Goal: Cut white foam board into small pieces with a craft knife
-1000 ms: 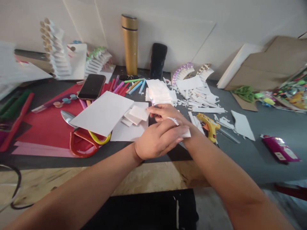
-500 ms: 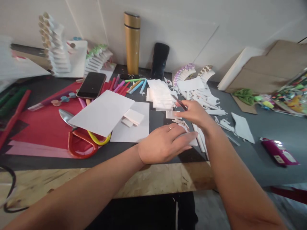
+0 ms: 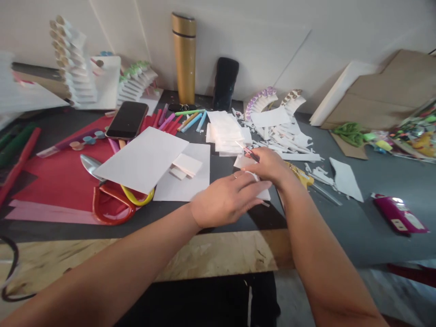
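Note:
My left hand point(image 3: 225, 200) lies with fingers stretched out over a small white sheet point(image 3: 265, 194), pressing on it near the table's front edge. Just beyond, my right hand point(image 3: 267, 165) is closed around a slim dark and pinkish craft knife point(image 3: 251, 155), its thin tip pointing up and left. A narrow white strip shows by my left fingertips. Behind the knife sits a stack of thin white pieces point(image 3: 226, 131). Part of a yellow tool point(image 3: 301, 176) shows beside my right forearm. My palms hide much of the sheet.
At left are a phone point(image 3: 127, 119), white sheets point(image 3: 146, 156) and scissors with an orange handle point(image 3: 112, 218) on red paper. A gold flask point(image 3: 185, 59) stands against the wall. White scraps point(image 3: 289, 138) and a magenta packet point(image 3: 398, 213) lie to the right.
My right hand has come slightly nearer and to the left, and the knife's tip has swung to point left. The yellow tool has come into sight beside my forearm.

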Action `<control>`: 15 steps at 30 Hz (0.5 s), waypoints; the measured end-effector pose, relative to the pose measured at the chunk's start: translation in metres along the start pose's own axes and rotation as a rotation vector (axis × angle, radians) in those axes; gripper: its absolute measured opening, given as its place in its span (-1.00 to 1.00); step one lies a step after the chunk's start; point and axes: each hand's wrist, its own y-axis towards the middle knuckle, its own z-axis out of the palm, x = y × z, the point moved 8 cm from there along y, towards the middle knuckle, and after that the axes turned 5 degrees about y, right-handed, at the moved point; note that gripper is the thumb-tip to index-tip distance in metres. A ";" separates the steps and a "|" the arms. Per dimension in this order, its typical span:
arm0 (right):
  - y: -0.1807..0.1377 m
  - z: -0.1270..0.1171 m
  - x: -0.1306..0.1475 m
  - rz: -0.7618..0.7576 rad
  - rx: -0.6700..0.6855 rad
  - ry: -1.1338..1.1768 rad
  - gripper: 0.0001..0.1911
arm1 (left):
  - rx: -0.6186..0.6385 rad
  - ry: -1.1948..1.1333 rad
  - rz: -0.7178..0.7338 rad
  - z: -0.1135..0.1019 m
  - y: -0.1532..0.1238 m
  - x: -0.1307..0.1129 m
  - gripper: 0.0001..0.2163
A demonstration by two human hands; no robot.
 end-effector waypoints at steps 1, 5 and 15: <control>0.000 0.000 -0.004 0.019 -0.004 0.028 -0.76 | -0.013 -0.031 -0.065 0.000 -0.001 0.008 -0.67; -0.004 -0.009 -0.018 0.094 -0.072 0.349 -0.78 | -0.171 -0.169 -0.428 -0.008 -0.012 0.052 -0.65; -0.018 0.000 -0.011 0.251 0.109 1.028 -0.65 | -0.459 -0.789 -0.988 0.004 -0.038 0.098 -0.56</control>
